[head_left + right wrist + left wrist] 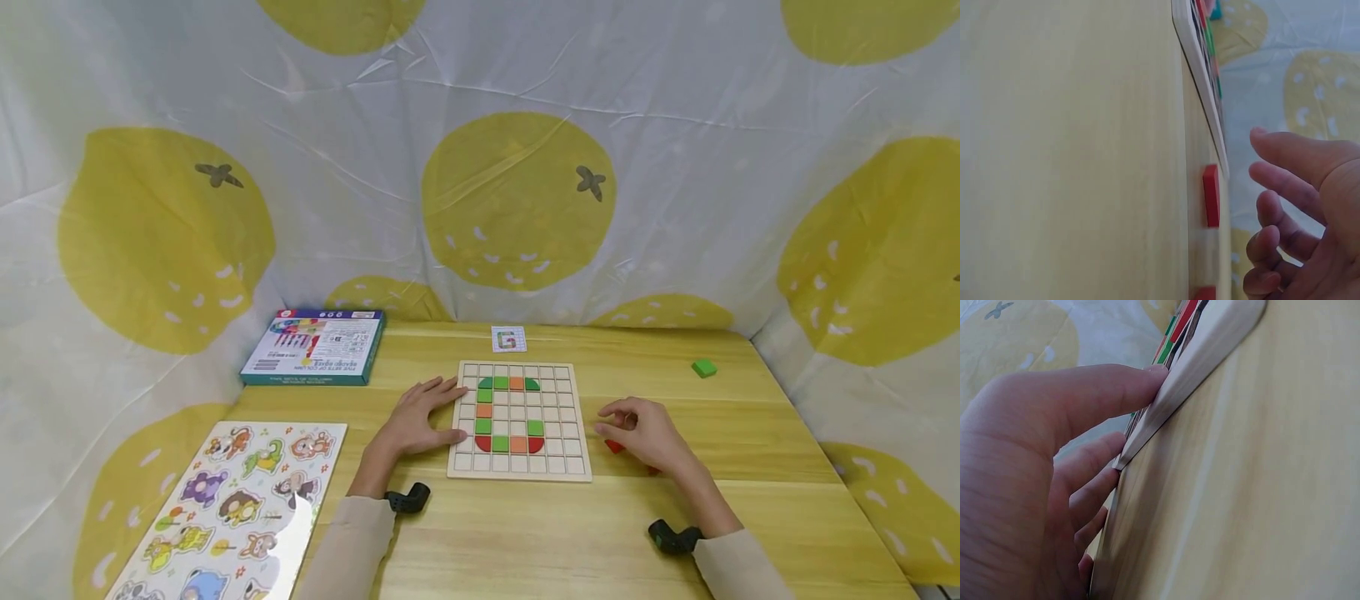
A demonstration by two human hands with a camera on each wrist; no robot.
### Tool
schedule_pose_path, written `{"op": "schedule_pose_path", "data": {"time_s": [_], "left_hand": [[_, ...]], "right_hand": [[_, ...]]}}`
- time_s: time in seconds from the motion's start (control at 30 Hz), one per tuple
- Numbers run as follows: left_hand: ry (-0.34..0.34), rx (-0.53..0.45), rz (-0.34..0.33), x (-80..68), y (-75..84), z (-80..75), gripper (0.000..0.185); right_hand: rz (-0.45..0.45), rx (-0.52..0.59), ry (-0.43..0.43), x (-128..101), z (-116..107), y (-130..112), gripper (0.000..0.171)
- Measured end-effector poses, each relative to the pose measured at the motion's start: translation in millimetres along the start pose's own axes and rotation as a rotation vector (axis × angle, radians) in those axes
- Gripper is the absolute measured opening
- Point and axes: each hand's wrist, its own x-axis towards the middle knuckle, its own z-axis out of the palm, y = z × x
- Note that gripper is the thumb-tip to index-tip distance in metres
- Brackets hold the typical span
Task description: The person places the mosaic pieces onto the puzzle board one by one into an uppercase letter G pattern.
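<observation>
On the wooden table [750, 433], a gridded wooden board [566, 425] lies at centre, with green, orange and red tiles set in its cells. Left hand [420, 421] rests against its left edge, fingers straight. Right hand [648, 433] hovers loosely curled over a red tile [615, 447] just right of the board, holding nothing. A green tile [703, 367] lies well apart.

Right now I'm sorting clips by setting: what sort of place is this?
Probably a staged play corner: a wooden table fenced by a lemon-print sheet, carrying a grid puzzle board, an animal puzzle and a toy box.
</observation>
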Motion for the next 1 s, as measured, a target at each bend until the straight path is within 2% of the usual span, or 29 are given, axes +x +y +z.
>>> {"op": "schedule_pose_path", "data": {"time_s": [0.23,0.43,0.63,1.0], "left_hand": [[-0.004,0.003,-0.007,-0.2,1.0,-0.2,0.079],[0.001,-0.002,-0.004,-0.2,2.4,-0.6,0.079],[0.006,-0.003,-0.004,-0.5,2.7,-1.3,0.079],[-0.001,0.001,-0.004,0.1,2.1,-0.3,0.079]], "right_hand": [[-0.024,-0.004,-0.024,-10,-11,11,0.021],[-0.054,0.005,-0.124,-18,-16,19,0.019],[-0.084,0.012,-0.194,-21,-18,24,0.027],[-0.084,0.03,-0.196,-19,-15,29,0.024]]}}
